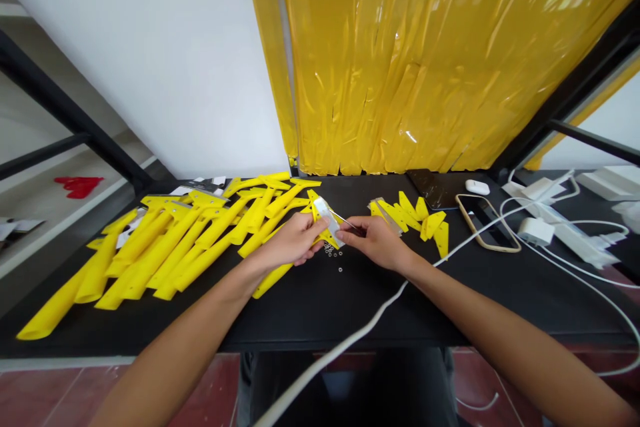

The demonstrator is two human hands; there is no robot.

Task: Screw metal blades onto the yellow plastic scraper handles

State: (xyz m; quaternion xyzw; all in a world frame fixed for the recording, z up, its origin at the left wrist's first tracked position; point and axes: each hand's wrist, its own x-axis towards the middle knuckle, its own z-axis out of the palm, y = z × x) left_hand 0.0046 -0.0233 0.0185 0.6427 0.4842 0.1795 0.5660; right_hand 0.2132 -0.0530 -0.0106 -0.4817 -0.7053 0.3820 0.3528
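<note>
My left hand is closed around a yellow scraper whose head carries a flat metal blade plate. Pinched in my right hand is a thin metal tool, its tip reaching the scraper's head; its exact kind is too small to make out. The right fingers also meet the plate's lower right edge. Several tiny metal nuts or rings lie on the black table just below the scraper. More yellow scrapers with hollow handles are piled to the left of my left hand.
Right of my right hand are loose yellow plastic pieces and metal blades. Farther right lie a dark tablet-like slab, a phone, a white earbud case and a power strip. A white cable crosses over my right forearm. Yellow strip curtains hang behind.
</note>
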